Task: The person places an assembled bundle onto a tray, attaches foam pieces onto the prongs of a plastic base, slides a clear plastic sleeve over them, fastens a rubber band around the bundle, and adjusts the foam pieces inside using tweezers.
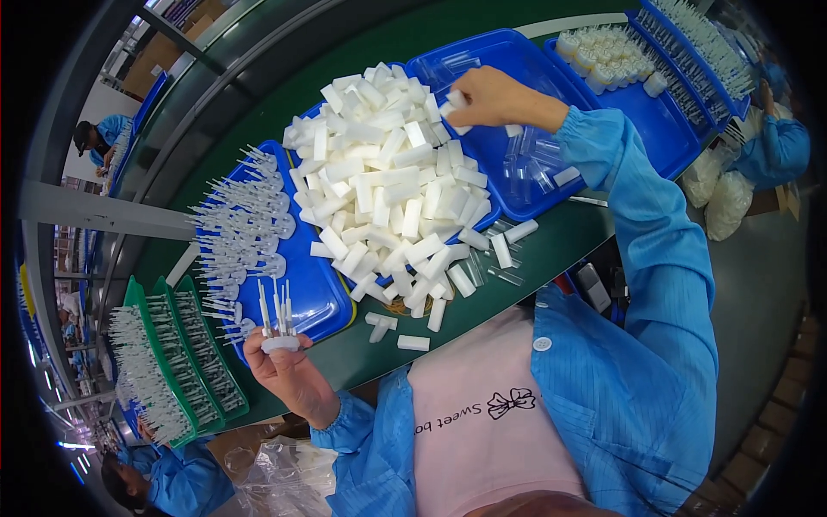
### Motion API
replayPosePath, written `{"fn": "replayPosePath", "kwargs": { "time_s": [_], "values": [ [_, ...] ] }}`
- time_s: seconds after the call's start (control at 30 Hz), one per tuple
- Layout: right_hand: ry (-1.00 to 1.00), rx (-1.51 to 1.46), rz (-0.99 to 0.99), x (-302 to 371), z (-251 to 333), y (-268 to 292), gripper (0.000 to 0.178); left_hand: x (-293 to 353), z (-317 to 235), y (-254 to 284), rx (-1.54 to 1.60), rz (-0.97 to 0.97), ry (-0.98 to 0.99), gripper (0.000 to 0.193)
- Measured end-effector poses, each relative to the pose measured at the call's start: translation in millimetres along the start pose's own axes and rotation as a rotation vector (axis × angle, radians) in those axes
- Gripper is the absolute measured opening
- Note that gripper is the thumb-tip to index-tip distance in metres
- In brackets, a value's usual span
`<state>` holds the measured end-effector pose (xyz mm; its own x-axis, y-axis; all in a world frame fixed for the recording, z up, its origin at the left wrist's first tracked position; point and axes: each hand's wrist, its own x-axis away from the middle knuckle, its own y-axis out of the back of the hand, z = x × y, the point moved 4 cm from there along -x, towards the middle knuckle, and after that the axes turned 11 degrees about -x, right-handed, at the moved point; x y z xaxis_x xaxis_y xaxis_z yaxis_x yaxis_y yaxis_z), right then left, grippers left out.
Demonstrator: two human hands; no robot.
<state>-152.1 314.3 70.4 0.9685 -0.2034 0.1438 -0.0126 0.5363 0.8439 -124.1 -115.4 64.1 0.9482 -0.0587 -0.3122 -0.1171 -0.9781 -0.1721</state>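
Note:
Low at the left, my left hand [289, 370] grips a white round-based piece [280, 344] with several thin prongs pointing up. Out to the far right, my right hand [495, 96] pinches small white blocks [455, 108]; how many is partly hidden by the fingers. It hangs over a blue tray [508, 196] holding short clear plastic tubes [530, 164]. Between the hands rises a large heap of white rectangular blocks [379, 194], spilling over its tray onto the table. Similar pronged pieces [245, 215] stand crowded in the blue tray [319, 289] beside my left hand.
Green racks [185, 370] full of thin pronged parts stand at the left. Farther right, a blue tray [642, 142] bears white round pieces [607, 53] and pronged parts. Loose blocks and tubes lie on the green table [560, 250] near my body. Other people in blue work nearby.

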Motion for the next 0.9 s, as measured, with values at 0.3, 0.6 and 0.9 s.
{"fn": "replayPosePath", "kwargs": {
  "time_s": [0.3,0.6,0.9],
  "values": [
    [0.069,-0.839,-0.234,-11,3,-21,0.031,1,1,-4,-0.041,0.026,0.050,0.037],
    [0.300,-1.169,-0.412,-14,25,-35,0.022,1,3,-5,-0.027,0.050,0.009,0.042],
    [0.338,-0.616,-0.270,80,-55,63,0.019,-5,8,9,-0.051,-0.017,0.056,0.041]
  ]
}}
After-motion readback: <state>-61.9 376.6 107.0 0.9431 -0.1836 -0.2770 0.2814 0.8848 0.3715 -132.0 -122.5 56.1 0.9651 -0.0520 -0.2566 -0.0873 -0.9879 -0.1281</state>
